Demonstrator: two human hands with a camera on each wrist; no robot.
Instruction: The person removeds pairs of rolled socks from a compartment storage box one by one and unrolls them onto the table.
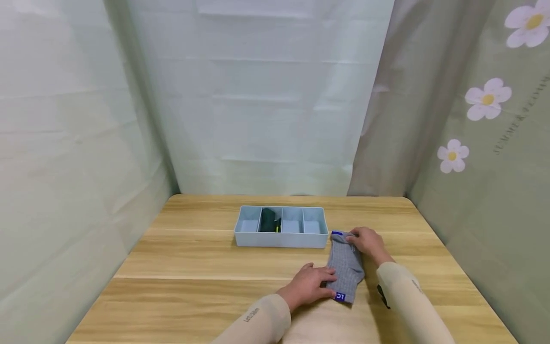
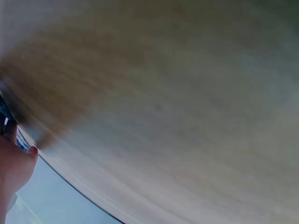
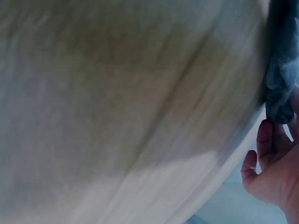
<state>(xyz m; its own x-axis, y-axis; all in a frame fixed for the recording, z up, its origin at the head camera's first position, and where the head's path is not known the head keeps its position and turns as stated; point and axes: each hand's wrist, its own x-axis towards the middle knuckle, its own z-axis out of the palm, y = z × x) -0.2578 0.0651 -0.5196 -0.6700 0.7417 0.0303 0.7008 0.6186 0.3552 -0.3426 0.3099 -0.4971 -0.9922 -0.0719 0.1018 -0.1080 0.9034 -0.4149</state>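
A gray ribbed sock (image 1: 345,265) lies lengthwise on the table, with a blue label at its far end and another at its near end. My left hand (image 1: 307,285) rests at the near left edge of it, fingers and thumb extended onto the fabric. At the far right corner, my right hand (image 1: 368,242) pinches the cloth between thumb and fingers. The right wrist view catches a bunched part of the sock (image 3: 281,65) beside curled fingers. In the left wrist view only part of the left hand (image 2: 16,163) appears, at the edge.
A pale blue box (image 1: 281,240) with several compartments stands left of the sock's far end. Its second compartment from the left holds a dark green folded item (image 1: 268,220) with a yellow-green mark near it. Pale curtains (image 1: 266,119) hang behind and beside the wooden table (image 1: 180,267).
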